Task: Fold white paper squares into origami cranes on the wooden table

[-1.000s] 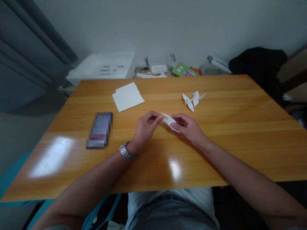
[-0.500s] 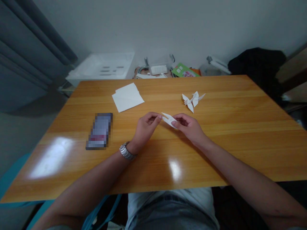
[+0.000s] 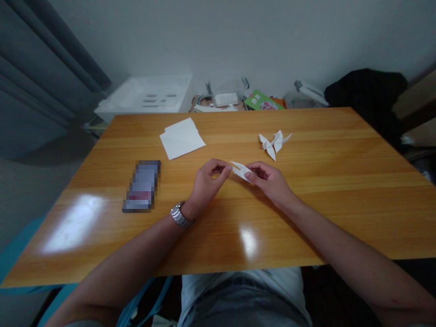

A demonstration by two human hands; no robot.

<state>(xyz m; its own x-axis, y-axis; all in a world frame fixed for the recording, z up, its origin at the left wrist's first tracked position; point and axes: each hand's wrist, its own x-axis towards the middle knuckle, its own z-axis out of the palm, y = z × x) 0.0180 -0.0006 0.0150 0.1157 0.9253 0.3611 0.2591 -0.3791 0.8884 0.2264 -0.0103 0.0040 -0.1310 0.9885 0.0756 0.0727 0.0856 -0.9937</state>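
Pixelated phone [image 3: 141, 186] on the orange wooden table [image 3: 340, 154], loose white paper sheets [image 3: 181, 138] just beyond; left hand [image 3: 207, 184], fingers curled, pinching a folded paper piece [image 3: 241, 171] between the hands, right hand [image 3: 269, 181] gripping its other end; two origami cranes [image 3: 274, 143] farther right.

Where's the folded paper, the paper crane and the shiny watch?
Folded paper [image 3: 241, 172], head view, on its middle.
Paper crane [image 3: 278, 141], head view, on its right-hand part.
Shiny watch [image 3: 180, 216], head view, on its metal band.
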